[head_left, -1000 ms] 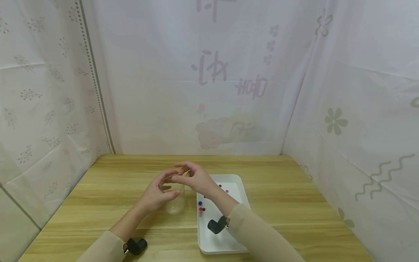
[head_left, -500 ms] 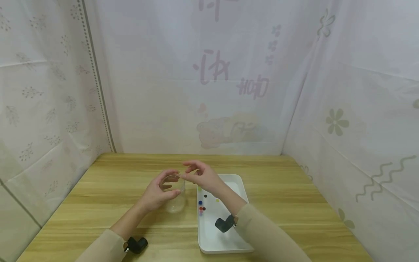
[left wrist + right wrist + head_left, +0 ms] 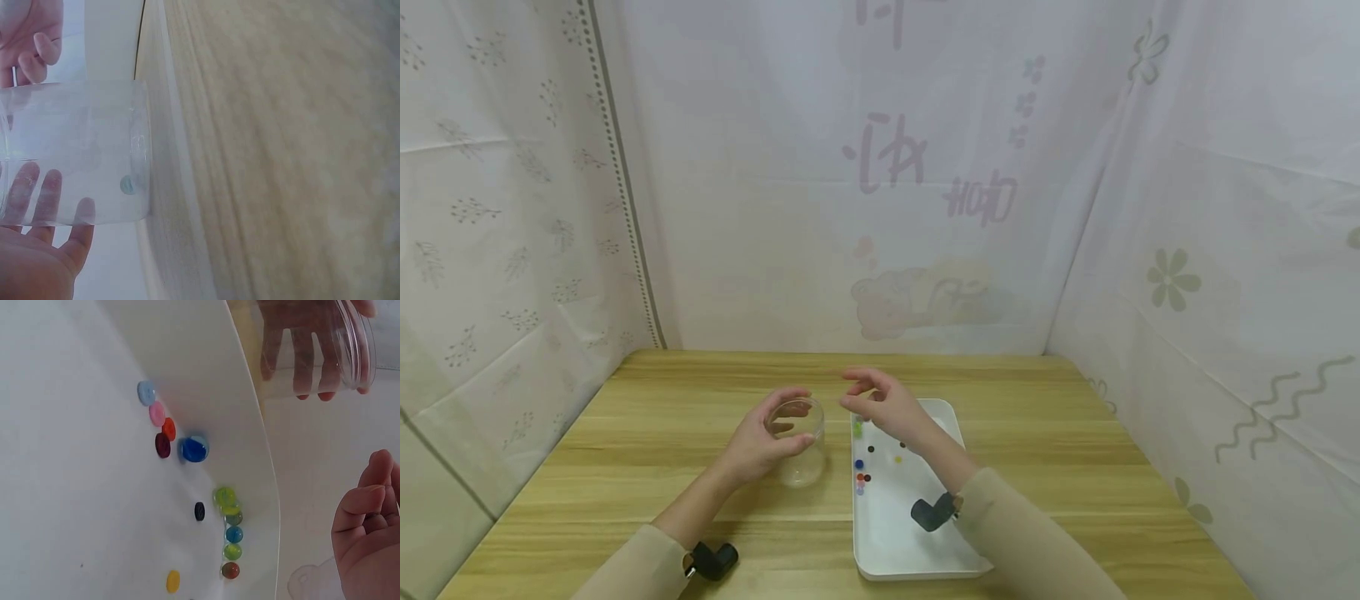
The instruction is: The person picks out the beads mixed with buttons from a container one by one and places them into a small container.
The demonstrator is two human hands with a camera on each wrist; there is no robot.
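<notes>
My left hand (image 3: 757,443) grips a clear plastic jar (image 3: 802,468), its fingers and thumb curled round the upper part. The jar stands upright on the table, mouth open. Low in it, the left wrist view shows a small pale blue-green round piece (image 3: 127,185), either button or marble. My right hand (image 3: 891,412) hovers over the tray's far left corner, fingers loosely bent, with nothing seen in them. Below lie a large blue marble (image 3: 194,449), small marbles (image 3: 234,535) in a row along the wall, and buttons: yellow (image 3: 173,581), black (image 3: 199,511), pink (image 3: 157,414), light blue (image 3: 147,393).
A white shallow tray (image 3: 898,546) sits right of the jar; my right forearm covers part of it. The wood-grain table (image 3: 662,433) is bounded by printed white curtains (image 3: 760,250) at the back and sides. Black wrist cameras (image 3: 715,562) project from both sleeves.
My right hand has drawn away from the jar's mouth, moving right to above the tray. The left hand and the jar stay in place.
</notes>
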